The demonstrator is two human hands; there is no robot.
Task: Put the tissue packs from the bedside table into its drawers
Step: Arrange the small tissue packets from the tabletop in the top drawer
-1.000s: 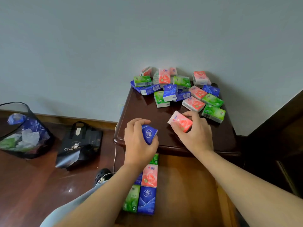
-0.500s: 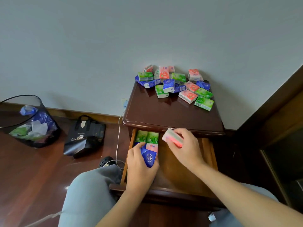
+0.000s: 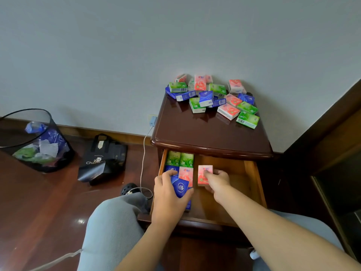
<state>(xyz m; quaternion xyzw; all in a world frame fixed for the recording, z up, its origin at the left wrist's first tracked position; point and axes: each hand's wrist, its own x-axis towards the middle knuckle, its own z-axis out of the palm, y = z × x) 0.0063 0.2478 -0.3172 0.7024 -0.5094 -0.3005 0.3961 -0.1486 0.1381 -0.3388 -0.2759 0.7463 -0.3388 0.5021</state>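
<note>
We see the bedside table (image 3: 205, 133) against the far wall, its top drawer (image 3: 252, 178) pulled open toward us. A heap of tissue packs (image 3: 213, 96) in green, blue and pink lies at its far edge. On the floor to the left stand a bin (image 3: 29, 141) and a black bag (image 3: 103, 159) lettered "Cha…", the rest hidden. In the drawer, our left hand (image 3: 168, 194) grips a blue pack (image 3: 180, 187) at the left side, over packs already laid there; our right hand (image 3: 216, 181) pinches a pink pack (image 3: 204, 175) just beside them. The print on the packs is too small to read.
</note>
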